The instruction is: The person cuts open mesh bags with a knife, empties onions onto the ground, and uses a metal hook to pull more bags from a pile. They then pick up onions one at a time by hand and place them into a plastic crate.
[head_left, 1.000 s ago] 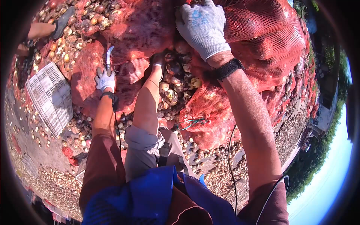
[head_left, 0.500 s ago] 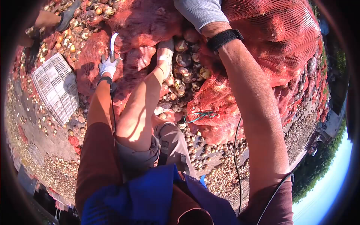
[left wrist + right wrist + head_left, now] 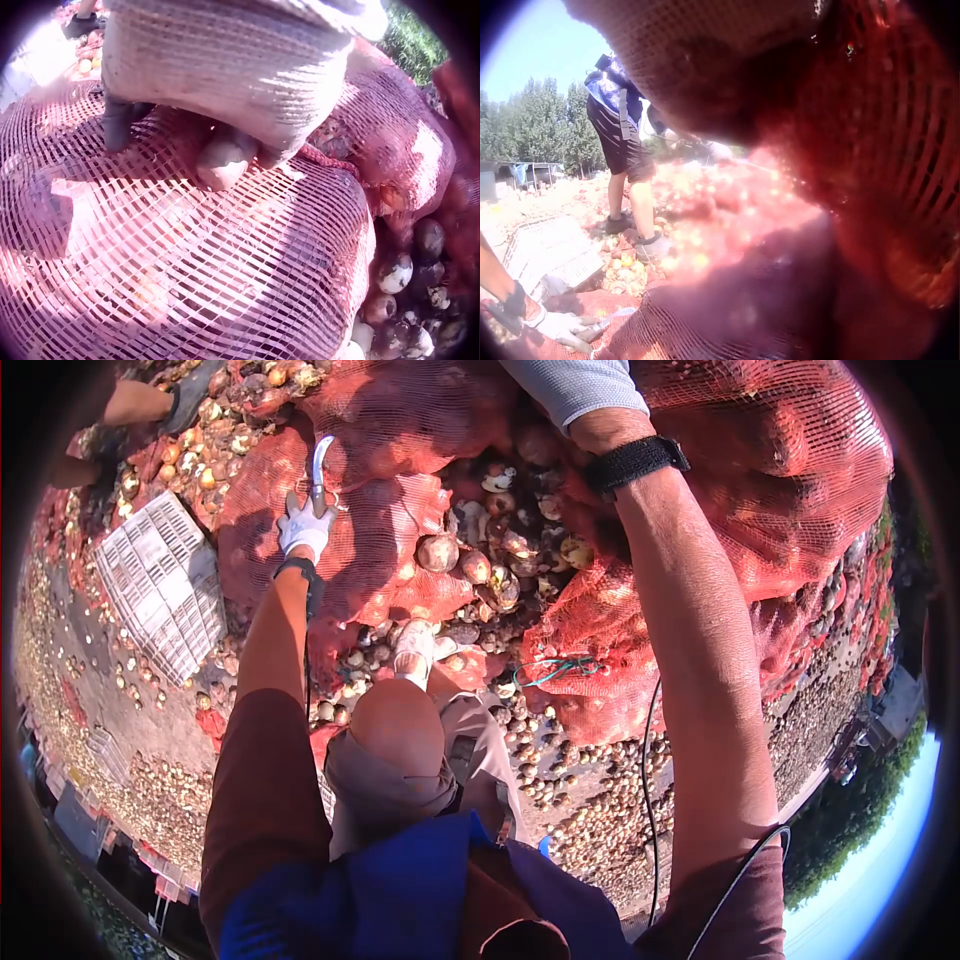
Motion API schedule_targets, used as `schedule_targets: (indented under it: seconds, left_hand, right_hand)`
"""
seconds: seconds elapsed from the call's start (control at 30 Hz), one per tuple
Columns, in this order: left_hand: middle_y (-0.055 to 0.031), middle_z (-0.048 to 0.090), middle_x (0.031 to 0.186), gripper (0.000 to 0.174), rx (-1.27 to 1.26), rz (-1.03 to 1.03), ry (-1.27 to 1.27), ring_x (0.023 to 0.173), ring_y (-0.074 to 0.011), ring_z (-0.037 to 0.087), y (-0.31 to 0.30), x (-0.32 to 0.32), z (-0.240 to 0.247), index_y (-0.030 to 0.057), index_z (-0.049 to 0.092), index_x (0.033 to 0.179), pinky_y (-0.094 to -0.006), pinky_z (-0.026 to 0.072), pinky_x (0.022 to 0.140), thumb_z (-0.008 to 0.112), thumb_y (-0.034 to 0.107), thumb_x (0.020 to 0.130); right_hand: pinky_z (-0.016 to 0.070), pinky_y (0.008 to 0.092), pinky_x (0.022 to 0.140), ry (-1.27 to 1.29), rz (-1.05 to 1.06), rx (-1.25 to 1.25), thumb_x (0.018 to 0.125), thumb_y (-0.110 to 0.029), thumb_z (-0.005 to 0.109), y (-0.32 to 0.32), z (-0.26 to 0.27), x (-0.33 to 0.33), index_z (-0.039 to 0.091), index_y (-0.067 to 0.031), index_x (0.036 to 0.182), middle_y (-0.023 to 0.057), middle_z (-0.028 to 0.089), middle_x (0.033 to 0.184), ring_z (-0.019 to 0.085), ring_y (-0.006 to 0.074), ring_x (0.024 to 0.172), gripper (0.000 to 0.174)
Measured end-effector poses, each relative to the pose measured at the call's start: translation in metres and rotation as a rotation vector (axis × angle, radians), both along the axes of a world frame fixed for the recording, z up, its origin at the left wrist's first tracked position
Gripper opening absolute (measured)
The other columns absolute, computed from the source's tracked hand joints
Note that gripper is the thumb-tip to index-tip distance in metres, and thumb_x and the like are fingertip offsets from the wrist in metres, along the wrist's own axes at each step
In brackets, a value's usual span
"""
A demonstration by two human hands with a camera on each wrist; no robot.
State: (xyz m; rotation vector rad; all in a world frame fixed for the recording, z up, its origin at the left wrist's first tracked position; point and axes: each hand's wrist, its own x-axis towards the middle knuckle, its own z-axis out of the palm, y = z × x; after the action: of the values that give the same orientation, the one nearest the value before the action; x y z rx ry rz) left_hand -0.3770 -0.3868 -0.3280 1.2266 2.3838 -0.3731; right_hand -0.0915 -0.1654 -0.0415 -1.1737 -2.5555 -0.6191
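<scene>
My gloved left hand [image 3: 307,528] rests on a full red mesh bag of onions [image 3: 360,560], holding a knife [image 3: 320,465] whose curved blade points away from me. In the left wrist view, the glove [image 3: 225,67] spans the bag's netting [image 3: 165,255], with dark fingertips against the mesh. My gloved right hand [image 3: 590,385] is at the top edge of the head view, gripping a large bulging red mesh bag [image 3: 760,480]. Its fingers are beyond the frame there. Dark blur hides them in the right wrist view, where red netting [image 3: 885,135] hangs close against the glove.
Loose onions [image 3: 500,550] lie between the bags, with one foot [image 3: 415,645] at their near side. Another mesh bag [image 3: 590,700] has a teal cord [image 3: 560,668]. A white plastic crate [image 3: 165,585] sits at left. Another person [image 3: 626,142] stands among onions beyond the bags.
My right hand has moved farther up, mostly out of the head view. One foot has drawn back from between the bags toward me. My left hand stays on its bag with the knife.
</scene>
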Motion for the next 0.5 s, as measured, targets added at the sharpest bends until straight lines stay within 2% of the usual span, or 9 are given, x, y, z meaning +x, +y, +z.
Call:
schedule_targets:
  seconds: [0.03,0.07,0.13,0.17,0.27,0.4,0.43,0.5]
  left_hand:
    - [-0.0086,0.021,0.153,0.060,0.035,0.026,-0.001,0.123,-0.0432,0.040,0.001,0.010,0.015,0.0296,0.044,0.136,-0.0525,0.0396,0.099,0.055,0.055,0.083]
    - [-0.0085,0.024,0.151,0.056,0.072,-0.008,0.042,0.121,-0.0423,0.042,-0.001,0.008,0.007,0.0298,0.048,0.132,-0.0523,0.0423,0.095,0.056,0.054,0.082]
    - [-0.0111,0.028,0.149,0.049,0.129,-0.005,0.076,0.118,-0.0461,0.044,-0.002,0.015,0.012,0.0284,0.051,0.127,-0.0530,0.0431,0.094,0.055,0.051,0.083]
    - [-0.0093,0.029,0.148,0.049,0.154,-0.004,0.092,0.115,-0.0439,0.045,-0.001,0.017,0.011,0.0278,0.052,0.125,-0.0520,0.0449,0.091,0.056,0.052,0.083]
    - [-0.0073,0.033,0.146,0.048,0.203,-0.022,0.122,0.109,-0.0416,0.049,-0.005,0.017,0.009,0.0265,0.055,0.121,-0.0514,0.0470,0.087,0.057,0.053,0.081]
    - [-0.0070,0.033,0.146,0.048,0.191,-0.023,0.126,0.111,-0.0406,0.048,-0.006,0.016,0.013,0.0251,0.054,0.122,-0.0514,0.0472,0.087,0.058,0.051,0.082]
    - [-0.0070,0.033,0.146,0.049,0.199,-0.013,0.126,0.112,-0.0403,0.048,-0.004,0.016,0.015,0.0246,0.054,0.123,-0.0513,0.0472,0.087,0.058,0.051,0.082]
    - [-0.0071,0.032,0.147,0.050,0.179,0.002,0.099,0.113,-0.0398,0.046,-0.009,0.021,0.015,0.0246,0.054,0.124,-0.0511,0.0470,0.087,0.058,0.050,0.082]
  right_hand:
    - [0.0393,0.0442,0.072,0.022,0.025,0.020,0.079,-0.022,0.055,-0.001,0.000,0.002,0.066,-0.0070,0.077,0.0090,0.062,0.068,0.054,0.0270,0.084,0.018]
    - [0.0393,0.0440,0.072,0.024,0.040,0.046,0.079,-0.022,0.055,-0.001,0.000,0.004,0.065,-0.0057,0.081,0.0096,0.062,0.070,0.054,0.0273,0.085,0.019]
    - [0.0394,0.0437,0.074,0.020,0.074,0.111,0.080,-0.021,0.054,0.000,0.000,0.007,0.063,-0.0033,0.088,0.0108,0.061,0.073,0.053,0.0281,0.085,0.022]
    - [0.0398,0.0429,0.074,-0.001,0.079,0.112,0.080,-0.020,0.055,0.001,0.002,0.008,0.062,-0.0018,0.094,0.0123,0.061,0.078,0.053,0.0287,0.086,0.024]
    - [0.0401,0.0421,0.074,0.072,0.119,0.150,0.080,-0.020,0.058,0.002,0.007,0.007,0.062,-0.0022,0.094,0.0125,0.061,0.078,0.053,0.0288,0.085,0.023]
    - [0.0405,0.0416,0.075,0.129,0.048,0.106,0.082,-0.020,0.060,0.003,0.010,-0.003,0.064,-0.0040,0.092,0.0113,0.061,0.076,0.053,0.0286,0.085,0.020]
    - [0.0429,0.0413,0.074,0.086,-0.013,0.109,0.081,-0.022,0.059,0.001,0.012,-0.006,0.067,-0.0067,0.087,0.0089,0.064,0.075,0.057,0.0273,0.085,0.018]
    - [0.0457,0.0436,0.068,0.081,0.045,0.180,0.081,-0.023,0.061,0.005,0.002,-0.001,0.065,-0.0085,0.085,0.0100,0.064,0.072,0.059,0.0299,0.076,0.016]
